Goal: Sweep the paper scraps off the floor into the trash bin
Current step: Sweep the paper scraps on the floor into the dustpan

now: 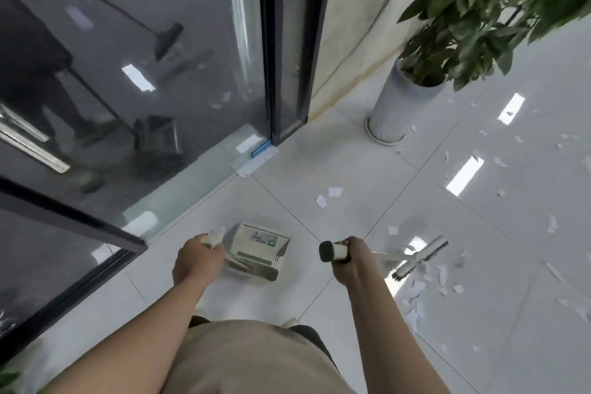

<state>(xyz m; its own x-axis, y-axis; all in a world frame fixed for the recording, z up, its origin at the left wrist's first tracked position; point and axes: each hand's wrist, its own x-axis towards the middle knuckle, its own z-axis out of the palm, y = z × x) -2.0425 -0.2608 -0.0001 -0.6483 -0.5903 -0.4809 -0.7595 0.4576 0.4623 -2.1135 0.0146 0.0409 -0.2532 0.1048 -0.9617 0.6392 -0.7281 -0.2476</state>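
My left hand (198, 261) is gripping the pale dustpan (258, 251) handle; my right hand (347, 261) is gripping the black-capped broom (419, 256) handle, bristles touching white paper scraps (428, 285) on the glossy tiled floor (319, 153).

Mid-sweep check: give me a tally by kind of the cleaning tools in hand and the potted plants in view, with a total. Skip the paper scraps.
Brooms: 1, the broom, gripped by the right hand
Dustpans: 1, the dustpan, its handle held by the left hand
Potted plants: 1, the potted plant by the wall
Total: 3
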